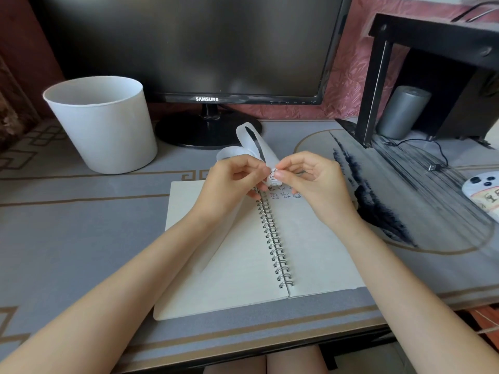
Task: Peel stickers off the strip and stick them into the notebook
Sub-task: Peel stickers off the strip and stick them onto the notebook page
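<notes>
An open spiral notebook (232,268) lies flat on the desk in front of me. Several small cartoon stickers (285,195) sit near the top of its right page. A long white sticker strip (255,143) curls up in loops above the notebook's top edge. My left hand (232,182) holds the strip's lower end with curled fingers. My right hand (310,179) pinches a sticker (272,174) on that end between thumb and forefinger. Both hands hover over the top of the spiral binding.
A white bucket (102,125) stands at the back left. A Samsung monitor (199,49) on a round stand is behind the notebook. At the right are a black shelf (432,39), a grey cylinder (402,114), a USB cable (434,166) and a white device (483,193).
</notes>
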